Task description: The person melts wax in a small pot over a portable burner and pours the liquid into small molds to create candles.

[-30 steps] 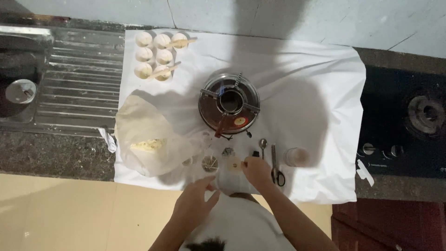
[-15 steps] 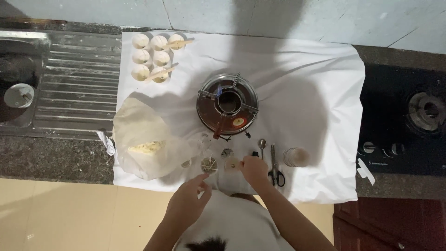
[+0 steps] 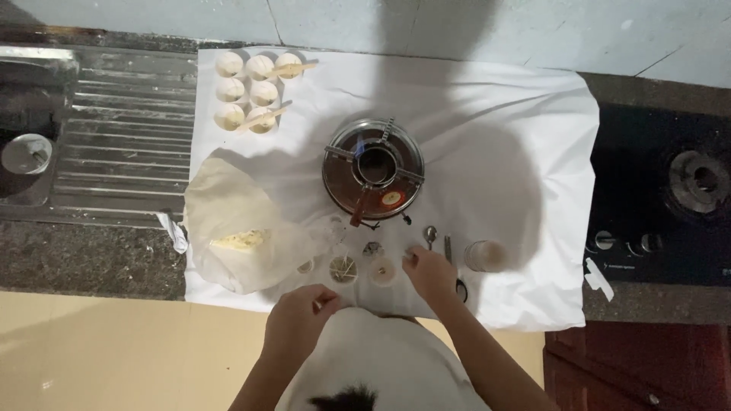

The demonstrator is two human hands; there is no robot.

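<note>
Both hands hovered at the white cloth's [image 3: 487, 122] near edge: left hand [image 3: 298, 321] curled, pinching something small; right hand [image 3: 430, 272] loosely closed beside the scissors [image 3: 455, 275], its contents indiscernible.

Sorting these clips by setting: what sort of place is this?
Most likely a home kitchen counter: a ribbed stainless steel sink drainboard on one side, a black gas hob on the other, and a small round metal burner on a white cloth between.

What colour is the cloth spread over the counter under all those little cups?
White. The cloth shows plainly in the head view, creased and shadowed, with the right hand above its near edge.
</note>
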